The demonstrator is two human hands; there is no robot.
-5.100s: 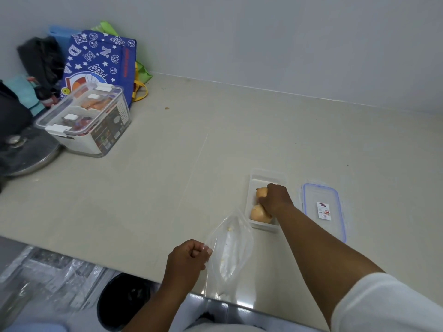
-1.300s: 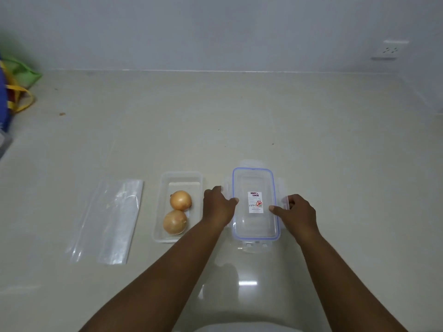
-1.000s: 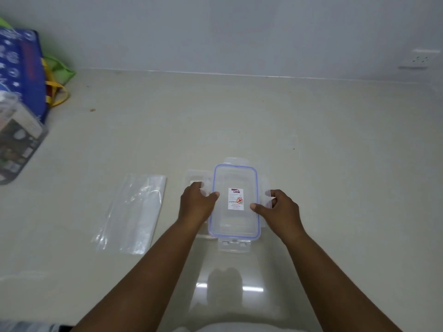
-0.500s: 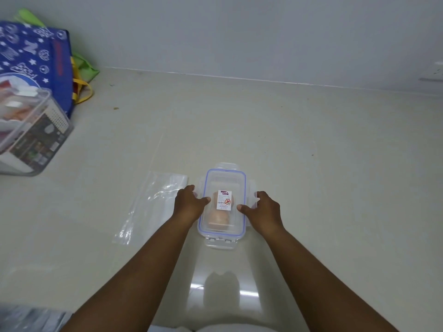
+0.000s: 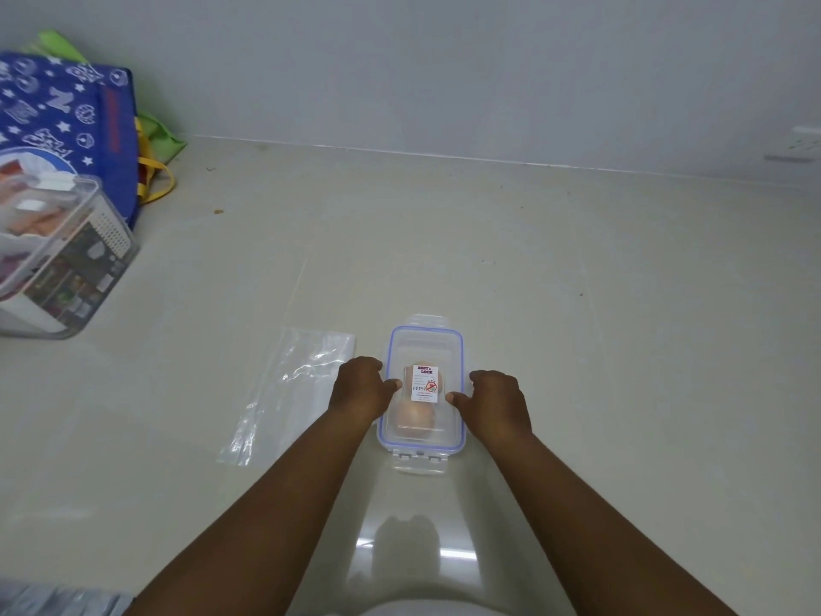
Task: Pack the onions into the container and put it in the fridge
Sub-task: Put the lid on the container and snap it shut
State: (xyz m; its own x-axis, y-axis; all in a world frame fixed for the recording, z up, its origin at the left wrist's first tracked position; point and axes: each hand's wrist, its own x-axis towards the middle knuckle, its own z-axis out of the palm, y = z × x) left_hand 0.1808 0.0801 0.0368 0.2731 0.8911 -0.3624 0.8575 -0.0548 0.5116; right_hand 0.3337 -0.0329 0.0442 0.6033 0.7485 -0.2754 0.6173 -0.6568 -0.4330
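A clear rectangular container sits on the counter in front of me, with its blue-rimmed lid lying on top. Through the lid I see an onion; a white label hides part of the inside. My left hand presses on the lid's left long edge with the thumb on top. My right hand does the same on the right long edge. The end flaps at the near and far short sides stick out flat.
An empty clear plastic bag lies flat just left of the container. At the far left stand a large clear storage box with food inside and a blue patterned shopping bag. A wall socket is at the far right.
Both hands lifted the lid from the counter on the right, carried it left and set it on the container holding the onions. They now press its long edges.
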